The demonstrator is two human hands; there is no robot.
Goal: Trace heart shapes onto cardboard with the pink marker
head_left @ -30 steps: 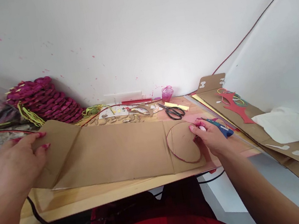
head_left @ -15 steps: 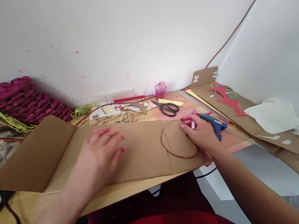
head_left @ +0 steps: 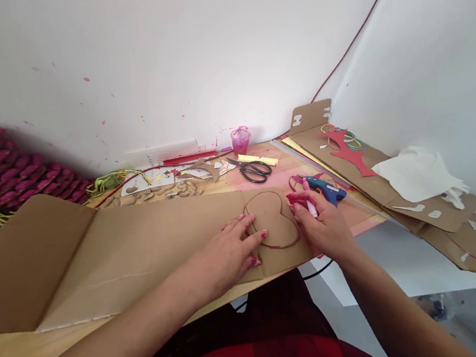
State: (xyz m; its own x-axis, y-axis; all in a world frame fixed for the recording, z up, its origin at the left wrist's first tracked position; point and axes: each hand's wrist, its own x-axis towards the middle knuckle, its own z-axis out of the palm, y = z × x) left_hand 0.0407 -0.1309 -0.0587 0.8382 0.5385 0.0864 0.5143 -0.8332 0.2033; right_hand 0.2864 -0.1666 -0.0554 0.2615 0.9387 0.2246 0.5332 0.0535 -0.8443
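A long folded sheet of brown cardboard (head_left: 149,245) lies on the wooden table. On its right panel is a dark heart-shaped outline (head_left: 275,248). My left hand (head_left: 227,255) rests on the cardboard at the left side of that outline, fingers stretched and slightly spread. At the outline's right edge, my right hand (head_left: 323,228) is closed around a pale pink marker (head_left: 309,197), which stands up between the fingers. Just behind the right hand lies a blue glue gun (head_left: 332,191). Black-handled scissors (head_left: 255,171) lie beyond the cardboard's far edge.
A purple-stained plastic cup (head_left: 240,140) stands by the wall. Peanuts (head_left: 179,188) and paper scraps lie behind the cardboard. On the right, more cardboard (head_left: 405,219) carries red paper (head_left: 353,155) and white cloth-like material (head_left: 420,172). Magenta stacked pieces (head_left: 8,171) lean at left.
My left hand has come down and right onto the cardboard beside the outline. The outline's right side, partly covered by my right hand before, now shows its notch. The view has shifted slightly.
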